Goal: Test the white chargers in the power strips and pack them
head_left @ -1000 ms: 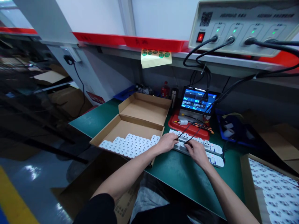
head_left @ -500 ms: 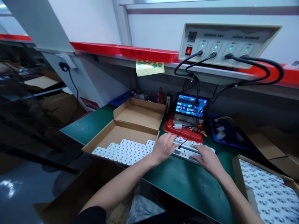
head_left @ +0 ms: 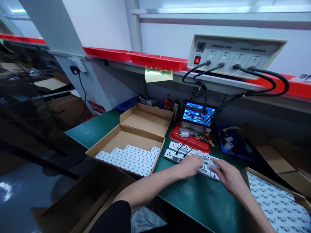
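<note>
shows 2 white power strips (head_left: 180, 149) side by side on green bench (head_left: 194, 200), just in front of red tray (head_left: 202, 147) w/ lit screen (head_left: 198, 113). rests left hand (head_left: 191, 165) fingers-down on near strip's middle; grip hidden, cannot tell. pinches small white plug (head_left: 213, 164) in right hand (head_left: 228, 177) at strips' right end. to left: open carton (head_left: 131, 137) w/ rows of white plugs. on shelf above: tester (head_left: 233, 55) w/ 4 black cables.

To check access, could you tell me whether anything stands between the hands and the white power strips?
Nothing visible does: the left hand and right hand touch the nearer power strip; black cables plug in beside them.
</note>
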Demonstrator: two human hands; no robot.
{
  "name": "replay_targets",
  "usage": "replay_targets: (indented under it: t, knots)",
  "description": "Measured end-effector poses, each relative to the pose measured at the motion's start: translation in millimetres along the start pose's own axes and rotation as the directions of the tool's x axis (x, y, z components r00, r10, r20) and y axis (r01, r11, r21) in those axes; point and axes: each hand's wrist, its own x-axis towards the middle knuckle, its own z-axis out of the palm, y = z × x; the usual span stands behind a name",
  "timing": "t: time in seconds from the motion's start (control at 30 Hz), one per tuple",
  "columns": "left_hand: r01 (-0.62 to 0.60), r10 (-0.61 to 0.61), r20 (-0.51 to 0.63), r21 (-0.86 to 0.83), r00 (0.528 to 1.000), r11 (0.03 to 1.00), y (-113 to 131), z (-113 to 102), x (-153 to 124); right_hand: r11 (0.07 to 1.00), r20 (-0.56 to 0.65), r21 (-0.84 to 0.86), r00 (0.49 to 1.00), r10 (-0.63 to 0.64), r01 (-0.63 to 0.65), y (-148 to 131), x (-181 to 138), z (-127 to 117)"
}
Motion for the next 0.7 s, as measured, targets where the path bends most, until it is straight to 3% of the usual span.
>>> replay_targets:
  t: [0.1, 0.17, 0.23, 0.3, 0.37, 0.43, 0.53, 0.6, 0.67, 0.7]
  knots:
    - [0.001, -0.063, -0.193, -0.307, 0.979, 0.952, 5, -15, -9, 0.985, -0.046, 0.169, 0.998, 0.038, -0.030, -20, -8, -6]
    - [-0.027, -0.166, -0.274, -0.585, 0.947, 0.811, 12, -19, -16, 0.954, -0.088, 0.289, 0.991, 0.103, -0.073, -35, -11, -4]
    - [-0.056, -0.299, -0.286, -0.801, 0.910, 0.596, 20, -15, -27, 0.911, -0.123, 0.398, 0.977, 0.176, -0.114, -48, -10, 1]
    - [-0.079, -0.390, -0.251, -0.911, 0.886, 0.406, 25, -7, -42, 0.876, -0.152, 0.465, 0.963, 0.221, -0.128, -60, -6, 9]
    - [-0.090, -0.407, -0.218, -0.947, 0.887, 0.309, 23, -4, -60, 0.874, -0.161, 0.475, 0.967, 0.200, -0.102, -71, -1, 17]
    - [-0.072, -0.409, -0.209, -0.943, 0.888, 0.326, 9, -10, -81, 0.895, -0.170, 0.445, 0.977, 0.127, -0.039, -78, 3, 22]
    - [0.031, -0.473, -0.294, -0.824, 0.831, 0.566, -35, -40, -114, 0.929, -0.191, 0.369, 0.980, 0.050, 0.025, -80, 3, 20]
    - [0.196, -0.534, -0.398, -0.636, 0.746, 0.747, -76, -67, -133, 0.947, -0.201, 0.322, 0.978, 0.058, 0.010, -73, -3, 15]
    - [0.425, -0.588, -0.430, -0.420, 0.685, 0.802, -118, -88, -146, 0.954, -0.210, 0.301, 0.975, 0.079, -0.012, -61, -13, 11]
    - [0.522, -0.611, -0.409, -0.318, 0.677, 0.791, -136, -95, -151, 0.953, -0.221, 0.302, 0.971, 0.091, -0.020, -53, -19, 10]
